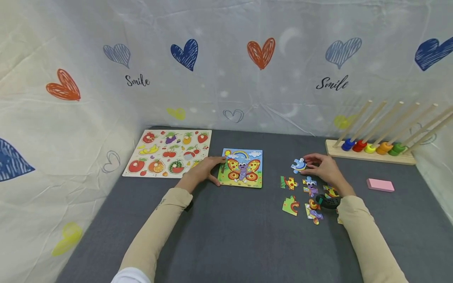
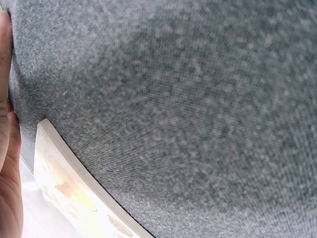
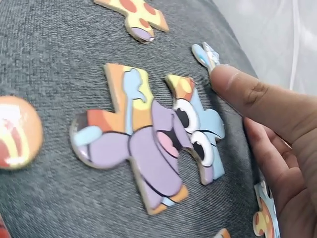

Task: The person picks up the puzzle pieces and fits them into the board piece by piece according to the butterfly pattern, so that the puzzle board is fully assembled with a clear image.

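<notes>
My right hand (image 1: 323, 169) pinches a blue puzzle piece (image 1: 298, 165) between thumb and fingers, above the other loose pieces. In the right wrist view the thumb (image 3: 247, 91) lies against that piece (image 3: 204, 55), seen nearly edge-on. Close by is a puzzle piece with the butterfly's purple face (image 3: 173, 129). My left hand (image 1: 202, 171) touches the left edge of the square butterfly picture board (image 1: 244, 169), thumb and fingers spread apart. Only part of the left hand (image 2: 10, 183) shows in the left wrist view; the butterfly board is outside it.
Several loose puzzle pieces (image 1: 290, 205) lie in front of and under the right forearm. A fruit board (image 1: 166, 153) lies at the back left. At the back right stands a wooden peg rack (image 1: 371, 152) with coloured rings, and a pink block (image 1: 380, 185) lies before it.
</notes>
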Tool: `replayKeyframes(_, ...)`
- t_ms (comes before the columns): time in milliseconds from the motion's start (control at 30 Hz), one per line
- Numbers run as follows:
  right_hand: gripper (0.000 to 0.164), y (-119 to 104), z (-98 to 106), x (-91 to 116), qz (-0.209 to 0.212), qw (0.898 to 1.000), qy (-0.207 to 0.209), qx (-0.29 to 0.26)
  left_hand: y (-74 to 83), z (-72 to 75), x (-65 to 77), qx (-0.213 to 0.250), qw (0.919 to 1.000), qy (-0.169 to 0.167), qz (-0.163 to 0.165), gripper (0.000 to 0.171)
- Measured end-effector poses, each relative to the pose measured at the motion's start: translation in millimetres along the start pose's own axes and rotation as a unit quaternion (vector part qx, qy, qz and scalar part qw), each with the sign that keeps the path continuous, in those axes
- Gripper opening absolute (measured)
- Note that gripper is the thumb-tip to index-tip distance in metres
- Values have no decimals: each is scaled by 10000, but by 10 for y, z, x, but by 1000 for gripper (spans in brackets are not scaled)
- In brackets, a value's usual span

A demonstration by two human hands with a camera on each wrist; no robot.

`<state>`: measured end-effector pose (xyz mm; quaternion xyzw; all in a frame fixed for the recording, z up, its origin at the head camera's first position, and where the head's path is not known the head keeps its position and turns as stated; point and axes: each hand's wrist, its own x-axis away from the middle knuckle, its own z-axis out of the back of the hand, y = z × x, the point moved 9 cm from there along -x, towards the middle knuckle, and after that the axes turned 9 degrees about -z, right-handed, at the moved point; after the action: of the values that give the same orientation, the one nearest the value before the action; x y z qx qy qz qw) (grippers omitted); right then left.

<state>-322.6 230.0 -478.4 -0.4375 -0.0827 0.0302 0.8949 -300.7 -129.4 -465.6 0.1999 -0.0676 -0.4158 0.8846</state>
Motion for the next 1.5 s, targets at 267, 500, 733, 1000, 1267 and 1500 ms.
replayKeyframes(267,50,72,107,-6,201,9984,-233,-468,14,-28,-6,51,9998,72,-169,85)
replayKeyframes(500,52,70,165,18,102,9956,-383,-852,32,-7,-17,24,9995,161,-264,84)
replayKeyframes(733,51,99,273,76,163,9807,-552,-1871,3,-10,-8,37,9998,123,-129,82)
replayKeyframes(1000,50,300,443,120,-18,9746,-470,-2188,-19,-19,-3,39,9999,94,-74,82)
replayKeyframes(1267,55,401,534,170,-229,9779,-397,-2039,-42,-29,-1,84,9999,64,-37,83)
replayKeyframes(1500,55,395,515,170,-205,9776,-456,-2044,-48,-31,-4,126,9999,31,-5,83)
